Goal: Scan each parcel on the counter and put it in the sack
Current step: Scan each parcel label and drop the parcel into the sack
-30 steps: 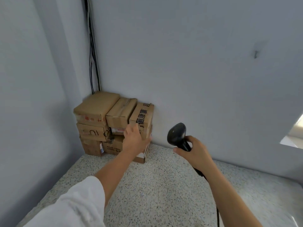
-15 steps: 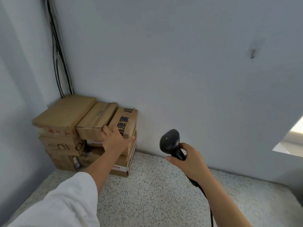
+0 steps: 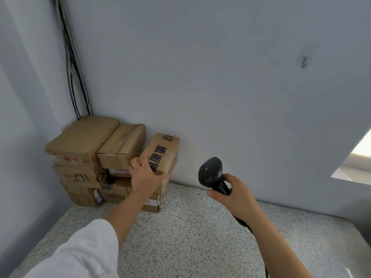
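Note:
Several brown cardboard parcels (image 3: 80, 145) are stacked in the corner of the speckled counter (image 3: 190, 237). My left hand (image 3: 145, 175) grips the rightmost top parcel (image 3: 163, 152), a narrow box with dark printed characters, and it sits slightly apart from the neighbouring box (image 3: 122, 146) and tilted. My right hand (image 3: 233, 193) holds a black handheld scanner (image 3: 211, 174) to the right of the stack, its head upright and its cable running down under my forearm. No sack is in view.
Grey walls (image 3: 220, 77) close the corner behind and left of the stack. Black cables (image 3: 74, 77) run down the corner to the boxes. A bright opening (image 3: 355, 163) shows at the right edge.
My left hand has closed round the printed parcel and drawn it right, away from its neighbour. The view has shifted a little. The scanner hand stays about where it was.

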